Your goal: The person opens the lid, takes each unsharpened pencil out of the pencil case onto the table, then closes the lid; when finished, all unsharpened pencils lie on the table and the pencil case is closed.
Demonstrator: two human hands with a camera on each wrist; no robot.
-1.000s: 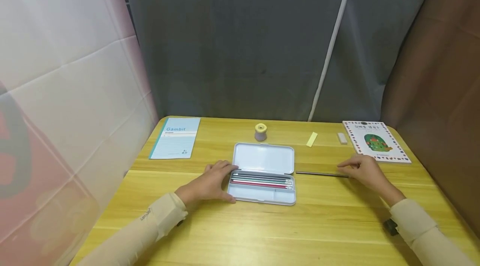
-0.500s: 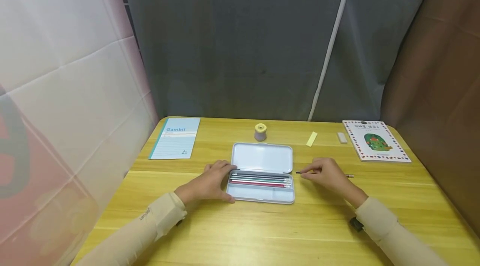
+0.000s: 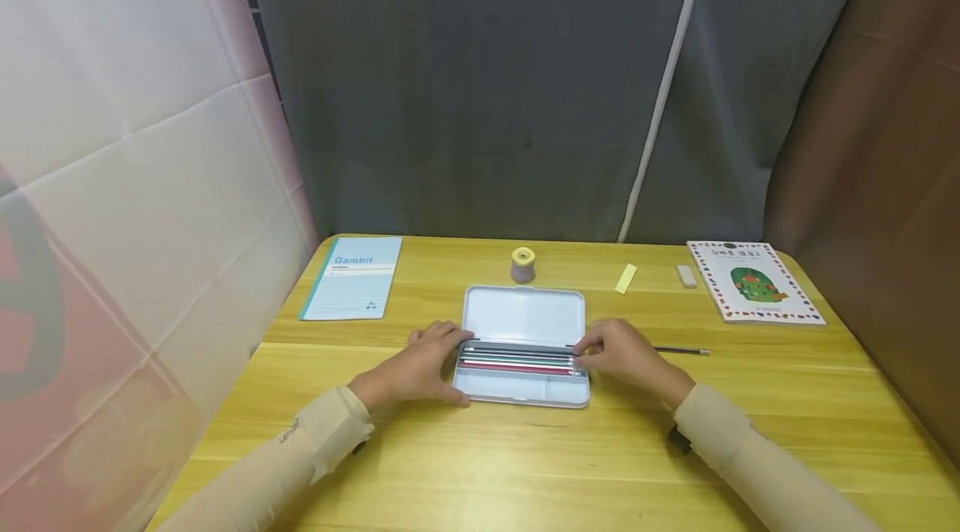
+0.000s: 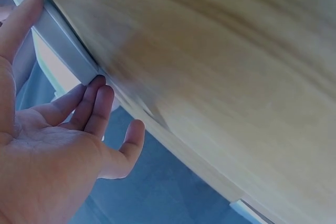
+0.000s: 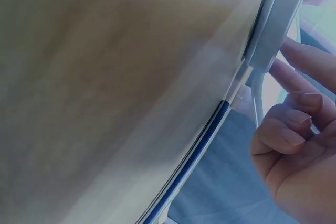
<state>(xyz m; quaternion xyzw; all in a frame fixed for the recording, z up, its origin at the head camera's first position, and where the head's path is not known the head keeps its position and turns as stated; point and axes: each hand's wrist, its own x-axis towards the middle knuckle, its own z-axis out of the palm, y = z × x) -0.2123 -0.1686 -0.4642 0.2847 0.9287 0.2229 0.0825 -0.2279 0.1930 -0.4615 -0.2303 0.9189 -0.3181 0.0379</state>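
An open, pale pencil case [image 3: 517, 389] lies on the table with several pencils [image 3: 510, 366] side by side in its rear compartment. My left hand [image 3: 420, 365] spans the case's left end, thumb at the front corner and fingers by the hinge. In the left wrist view its fingertips touch the case wall [image 4: 63, 38]. My right hand [image 3: 626, 354] reaches over the right end, thumb and forefinger at the pencils' eraser ends. The right wrist view shows its other fingers curled; the case wall [image 5: 275, 19] hides the reaching tips, so I cannot tell whether they pinch a pencil.
A dark pencil [image 3: 684, 351] lies on the table, partly behind my right hand. Behind the case stands a small yellow-topped, spool-shaped object [image 3: 522, 265]. A yellow strip [image 3: 626, 278], a white eraser [image 3: 686, 276] and a picture-covered book [image 3: 756, 282] lie right, a Gambit notebook [image 3: 351, 278] left.
My right hand has moved left from the dark pencil's far end, over it, to the case's right end. That pencil stays on the table. My left hand keeps its place.
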